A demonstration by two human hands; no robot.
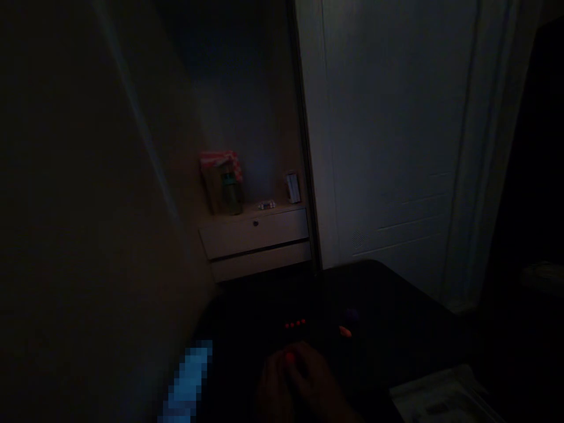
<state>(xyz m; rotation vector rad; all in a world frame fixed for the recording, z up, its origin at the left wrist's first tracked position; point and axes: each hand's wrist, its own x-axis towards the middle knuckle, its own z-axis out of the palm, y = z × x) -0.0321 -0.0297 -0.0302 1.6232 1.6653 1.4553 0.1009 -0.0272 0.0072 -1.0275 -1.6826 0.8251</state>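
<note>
The room is very dark, so details are faint. My left hand [274,385] and my right hand [316,376] are close together over the dark table, fingers curled inward. Between their fingertips glows a small red ball [289,357], held by both as far as the dimness shows. Just beyond them, several smaller red balls [295,324] lie in a short row. To the right are an orange lump [345,332] and, behind it, a dark purple lump [351,315]. What the lumps are made of I cannot tell.
The black tabletop [379,288] reaches toward a pale door [388,129]. A pixelated blue patch [189,382] is at lower left, and a pale printed sheet or packet [445,396] at lower right. Beyond are white drawers [255,238], with a green-topped bottle [231,197] and checkered bag [215,158] above.
</note>
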